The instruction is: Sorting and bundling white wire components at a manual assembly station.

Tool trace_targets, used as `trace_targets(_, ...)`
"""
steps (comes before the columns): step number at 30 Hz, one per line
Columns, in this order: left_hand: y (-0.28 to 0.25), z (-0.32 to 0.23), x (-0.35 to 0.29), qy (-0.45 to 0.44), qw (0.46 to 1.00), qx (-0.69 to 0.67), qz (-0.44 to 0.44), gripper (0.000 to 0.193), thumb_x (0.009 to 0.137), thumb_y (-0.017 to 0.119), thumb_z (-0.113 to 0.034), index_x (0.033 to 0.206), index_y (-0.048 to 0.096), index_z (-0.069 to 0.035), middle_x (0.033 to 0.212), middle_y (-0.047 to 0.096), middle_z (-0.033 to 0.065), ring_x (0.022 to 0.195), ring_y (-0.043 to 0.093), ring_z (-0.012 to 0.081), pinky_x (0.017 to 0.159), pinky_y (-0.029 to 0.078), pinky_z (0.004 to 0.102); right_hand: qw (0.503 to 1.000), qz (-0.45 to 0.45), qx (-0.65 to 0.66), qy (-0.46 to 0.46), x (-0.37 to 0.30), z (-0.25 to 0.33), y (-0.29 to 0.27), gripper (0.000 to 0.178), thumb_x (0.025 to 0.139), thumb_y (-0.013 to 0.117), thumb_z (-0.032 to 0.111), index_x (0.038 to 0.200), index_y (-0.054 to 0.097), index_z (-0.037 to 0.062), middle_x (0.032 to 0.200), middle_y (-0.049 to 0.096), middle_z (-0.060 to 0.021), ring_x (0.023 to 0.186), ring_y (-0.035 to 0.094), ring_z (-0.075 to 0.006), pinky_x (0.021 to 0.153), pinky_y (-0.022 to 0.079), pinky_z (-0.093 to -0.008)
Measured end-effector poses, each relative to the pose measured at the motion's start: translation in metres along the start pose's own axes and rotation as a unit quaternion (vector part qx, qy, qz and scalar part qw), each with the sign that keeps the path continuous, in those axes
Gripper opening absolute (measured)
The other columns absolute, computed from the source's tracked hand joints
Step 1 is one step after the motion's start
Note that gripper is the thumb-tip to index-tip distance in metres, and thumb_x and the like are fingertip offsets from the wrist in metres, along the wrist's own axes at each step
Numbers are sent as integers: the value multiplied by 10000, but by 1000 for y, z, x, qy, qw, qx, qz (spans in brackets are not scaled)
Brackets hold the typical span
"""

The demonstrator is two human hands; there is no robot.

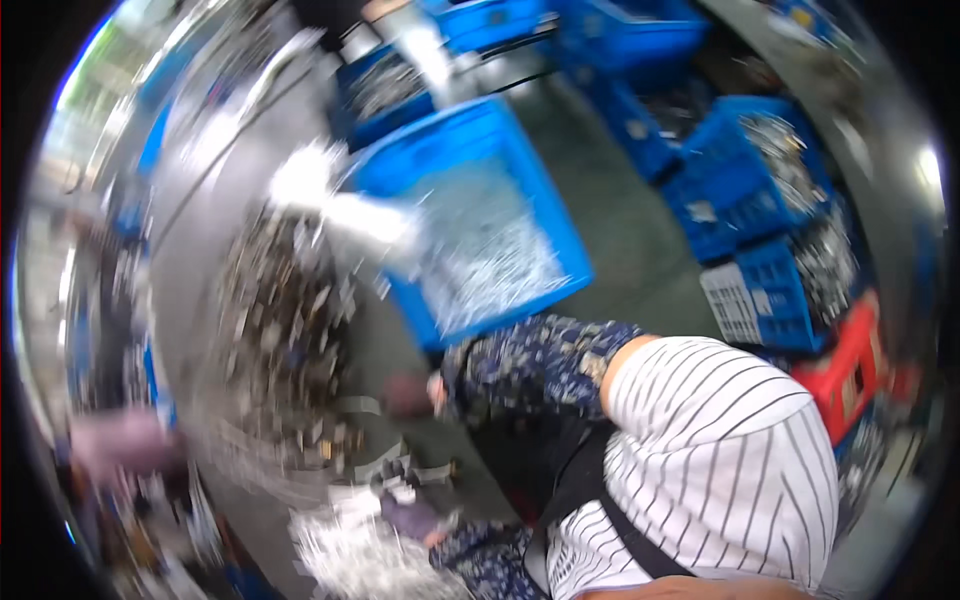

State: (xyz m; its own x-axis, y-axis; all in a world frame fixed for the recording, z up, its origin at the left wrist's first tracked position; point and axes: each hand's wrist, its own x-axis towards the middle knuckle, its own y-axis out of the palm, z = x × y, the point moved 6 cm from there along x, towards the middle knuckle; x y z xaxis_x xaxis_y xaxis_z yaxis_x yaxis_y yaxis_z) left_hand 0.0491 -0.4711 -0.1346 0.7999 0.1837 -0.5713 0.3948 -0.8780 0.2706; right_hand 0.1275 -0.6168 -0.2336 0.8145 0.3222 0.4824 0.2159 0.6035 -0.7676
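Observation:
My left hand, in a dull purple glove, is beside a heap of thin whitish strips on the grey worktop. Its dark-tipped fingers are bent at a small pale piece whose kind I cannot make out. My right hand, in a maroon glove, hovers by the worktop's edge, too smeared to show its fingers. Both forearms wear dark flowered sleeves. Past the hands lies a broad heap of small brownish and silvery metal pieces, blurred by motion.
A large blue crate holding shiny thin pieces stands right of the worktop. Blurred white shapes hang over its near corner. More blue crates with metal parts are stacked at the right, near a red stool-like thing.

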Motion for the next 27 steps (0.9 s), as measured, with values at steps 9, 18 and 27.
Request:
trace_targets(9,132,58,6,-53,957,185,216,333,873,618,-383,1029,604,-89,926,614,85,830,583,219,749,500,382,979,-3,163,-121,-144,80,-124,166,794,613,203,706,641,64,697,590,-176,631,581,-320,543,435,-427)
trace_targets(18,172,65,-22,-49,930,248,268,395,884,607,-385,1085,575,-47,1019,609,106,882,584,239,764,511,391,808,173,265,497,-381,50,-220,309,680,698,271,874,681,30,811,655,-180,774,635,-282,676,462,-442)
trace_targets(27,102,-38,17,-15,972,114,206,458,896,596,-388,1140,547,-4,1112,605,127,935,584,258,780,521,401,729,293,201,585,-404,32,-261,335,708,696,347,916,720,86,814,685,-126,753,658,-262,702,498,-388)
